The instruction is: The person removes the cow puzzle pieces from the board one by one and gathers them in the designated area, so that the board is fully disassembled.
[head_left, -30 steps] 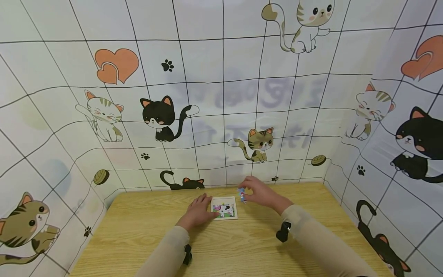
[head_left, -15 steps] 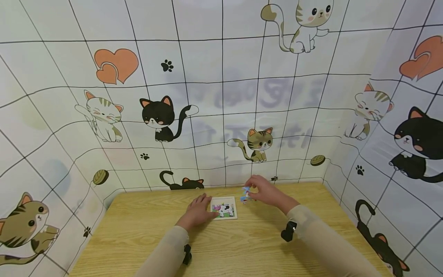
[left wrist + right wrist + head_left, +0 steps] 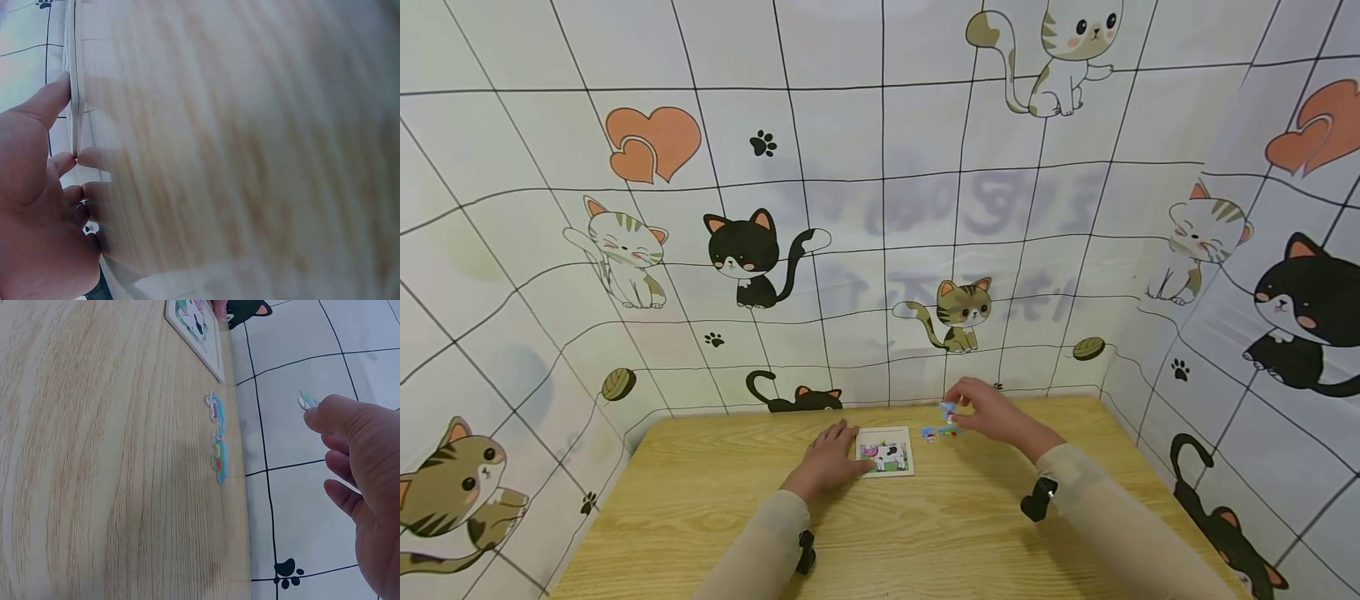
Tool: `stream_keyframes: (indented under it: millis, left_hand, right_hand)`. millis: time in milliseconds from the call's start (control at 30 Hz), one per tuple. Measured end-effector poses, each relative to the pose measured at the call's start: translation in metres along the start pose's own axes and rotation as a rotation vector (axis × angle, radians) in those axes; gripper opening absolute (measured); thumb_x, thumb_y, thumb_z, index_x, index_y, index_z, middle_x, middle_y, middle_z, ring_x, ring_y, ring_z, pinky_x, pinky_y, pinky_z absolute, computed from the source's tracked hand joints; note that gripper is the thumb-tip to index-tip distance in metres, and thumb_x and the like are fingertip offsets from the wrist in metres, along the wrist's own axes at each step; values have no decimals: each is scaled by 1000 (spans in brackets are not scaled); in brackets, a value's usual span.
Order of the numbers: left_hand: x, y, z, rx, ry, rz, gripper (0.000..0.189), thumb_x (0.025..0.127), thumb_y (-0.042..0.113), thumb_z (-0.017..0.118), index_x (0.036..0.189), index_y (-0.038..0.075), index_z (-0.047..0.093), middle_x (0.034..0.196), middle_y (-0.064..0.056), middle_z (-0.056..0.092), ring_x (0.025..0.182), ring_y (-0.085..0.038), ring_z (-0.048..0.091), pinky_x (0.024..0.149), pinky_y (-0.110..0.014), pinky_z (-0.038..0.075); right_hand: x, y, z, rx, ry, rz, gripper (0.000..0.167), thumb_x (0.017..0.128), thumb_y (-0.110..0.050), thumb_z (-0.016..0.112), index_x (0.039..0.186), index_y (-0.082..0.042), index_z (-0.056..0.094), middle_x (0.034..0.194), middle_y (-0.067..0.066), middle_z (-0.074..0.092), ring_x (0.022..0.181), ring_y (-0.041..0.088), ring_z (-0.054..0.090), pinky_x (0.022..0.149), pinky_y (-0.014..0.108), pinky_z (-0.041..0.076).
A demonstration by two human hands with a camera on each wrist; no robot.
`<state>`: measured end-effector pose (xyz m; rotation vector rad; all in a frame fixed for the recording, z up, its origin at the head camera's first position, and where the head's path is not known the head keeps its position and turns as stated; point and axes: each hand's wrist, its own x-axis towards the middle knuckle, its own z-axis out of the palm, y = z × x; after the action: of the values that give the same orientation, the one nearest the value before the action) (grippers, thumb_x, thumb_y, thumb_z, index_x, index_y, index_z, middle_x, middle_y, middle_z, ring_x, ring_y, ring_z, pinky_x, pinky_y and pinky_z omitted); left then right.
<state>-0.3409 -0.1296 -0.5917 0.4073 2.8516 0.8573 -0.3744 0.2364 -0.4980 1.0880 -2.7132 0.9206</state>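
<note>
In the head view a small white-framed picture board (image 3: 898, 432) with a cow on it lies on the table. My left hand (image 3: 829, 460) rests at its left side, the thumb over the front left part. The left wrist view shows the board (image 3: 76, 81) edge-on, with the thumb against its face and a fingertip at its end. Right of the board my right hand (image 3: 996, 414) pinches a small blue-and-white puzzle piece (image 3: 947, 409) above the table. Two colourful puzzle pieces lie below it, one (image 3: 215, 415) nearer the board, the other (image 3: 220, 464) farther off.
The wooden table (image 3: 730, 500) meets a wall sheet (image 3: 850, 208) printed with cats and grid lines at the back. Side sheets flank it. A small black device (image 3: 1039, 498) sits on the right wrist, another (image 3: 806, 552) on the left.
My right hand has shifted right, away from the board. Pieces that it held together are now apart: two lie on the table, one remains in the fingers. The left hand has stayed still.
</note>
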Motion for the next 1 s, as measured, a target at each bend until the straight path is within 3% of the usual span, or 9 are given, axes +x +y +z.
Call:
stream_keyframes:
  millis: [267, 400, 600, 1000]
  left_hand:
    - [1, -2, 1, 2, -13, -9, 90, 100, 60, 76, 171, 13, 44, 181, -18, 25, 165, -50, 21, 128, -75, 17]
    - [0, -2, 3, 3, 1, -3, 90, 100, 59, 77, 170, 12, 46, 180, -19, 27, 164, -51, 22, 127, -76, 18]
    - [-7, 8, -5, 2, -11, -4, 88, 102, 57, 76, 170, 10, 44, 180, -21, 26, 163, -52, 22, 127, -76, 17]
    - [0, -3, 2, -1, 6, 12, 91, 100, 63, 76, 170, 13, 45, 180, -18, 27, 164, -51, 23, 126, -77, 19]
  right_hand:
    - [-6, 11, -4, 12, 14, -4, 20, 99, 3, 79, 118, 2, 73, 116, 14, 70, 108, 42, 66, 96, 61, 57]
    - [-9, 15, -6, 18, 27, 20, 22, 99, 4, 79, 119, 2, 73, 117, 14, 70, 107, 40, 66, 95, 60, 56]
    - [-13, 21, -10, 11, 31, 64, 22, 100, -2, 81, 121, -1, 75, 116, 9, 70, 105, 33, 66, 92, 54, 57]
    - [-18, 32, -11, 9, 47, 95, 24, 101, -4, 81, 124, -1, 75, 116, 7, 70, 103, 26, 65, 89, 49, 57]
